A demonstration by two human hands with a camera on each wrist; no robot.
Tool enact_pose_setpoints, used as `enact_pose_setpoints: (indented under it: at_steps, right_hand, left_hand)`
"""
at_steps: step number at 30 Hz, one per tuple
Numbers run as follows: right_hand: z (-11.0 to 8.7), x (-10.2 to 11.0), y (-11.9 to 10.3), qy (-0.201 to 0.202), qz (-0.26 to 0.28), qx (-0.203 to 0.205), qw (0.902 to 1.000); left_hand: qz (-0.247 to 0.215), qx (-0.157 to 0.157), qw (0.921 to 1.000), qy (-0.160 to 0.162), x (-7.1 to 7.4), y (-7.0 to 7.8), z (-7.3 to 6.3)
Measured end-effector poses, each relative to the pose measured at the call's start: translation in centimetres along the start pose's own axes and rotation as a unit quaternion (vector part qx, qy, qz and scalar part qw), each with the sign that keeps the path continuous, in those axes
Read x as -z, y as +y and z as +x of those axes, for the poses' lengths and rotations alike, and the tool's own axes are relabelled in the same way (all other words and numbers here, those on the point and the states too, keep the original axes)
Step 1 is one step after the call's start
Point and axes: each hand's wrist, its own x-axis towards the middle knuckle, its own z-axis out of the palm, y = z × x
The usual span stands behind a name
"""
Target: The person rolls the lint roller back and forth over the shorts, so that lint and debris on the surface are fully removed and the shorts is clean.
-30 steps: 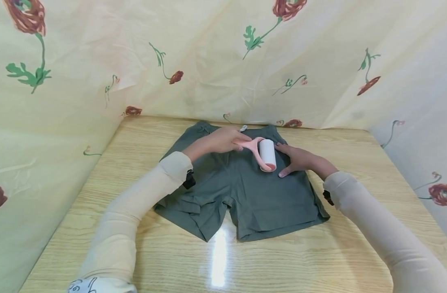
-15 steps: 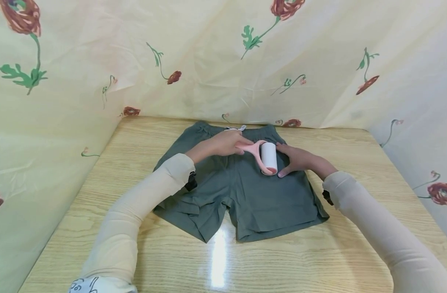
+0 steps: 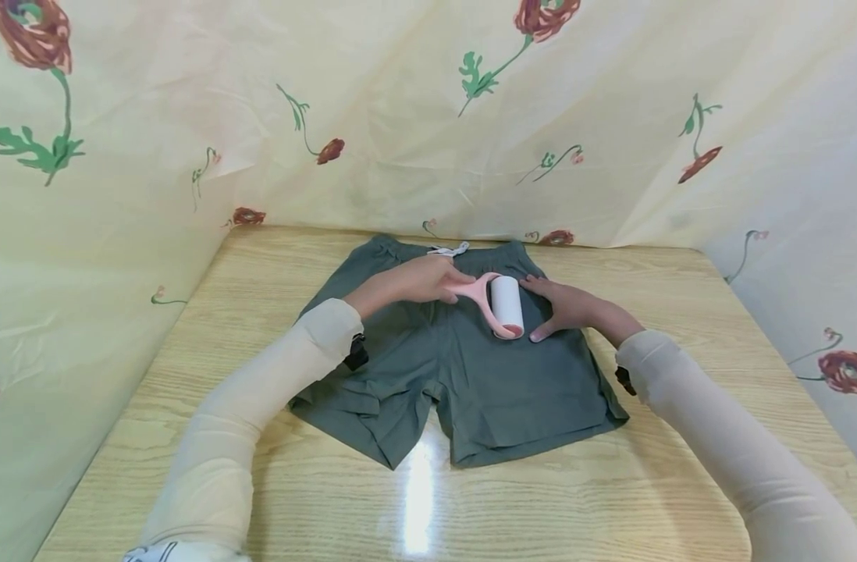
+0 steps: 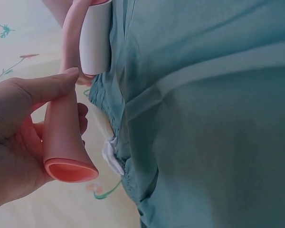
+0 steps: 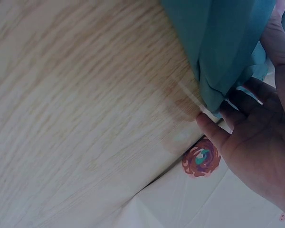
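Grey-green shorts [image 3: 520, 398] lie spread on the table, waistband at the far side, with a white drawstring [image 3: 456, 250] at its middle. My left hand [image 3: 424, 279] grips the pink handle of a lint roller [image 3: 507, 304]; in the left wrist view, thumb and fingers wrap the handle [image 4: 66, 128]. The white roll rests on the upper right part of the shorts. Just right of the roll, my right hand [image 3: 565, 303] rests on the shorts with fingers spread. In the right wrist view, the right hand's fingers [image 5: 211, 128] lie along the cloth's edge.
A light wood-grain table [image 3: 316, 507] carries the shorts, with a bright light reflection near its front. Flower-patterned fabric [image 3: 400, 117] hangs behind the table and along both sides.
With the lint roller in it, my left hand has moved slightly toward me, then slightly left. More of the drawstring shows. My right hand stays nearly in place on the shorts.
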Motion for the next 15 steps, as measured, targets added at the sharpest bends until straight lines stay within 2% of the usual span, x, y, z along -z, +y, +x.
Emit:
enact_pose_setpoints:
  at_steps: [6, 15]
  right_hand:
    - [0.2, 0.0, 0.0, -0.003, 0.005, -0.004, 1.0000]
    - [0.0, 0.0, -0.1, -0.004, 0.010, -0.003, 0.9999]
  left_hand:
    - [-0.023, 0.020, 0.9995, -0.003, 0.1, -0.4, -1.0]
    - [-0.020, 0.031, 0.9993, -0.003, 0.6, -1.1, -2.6]
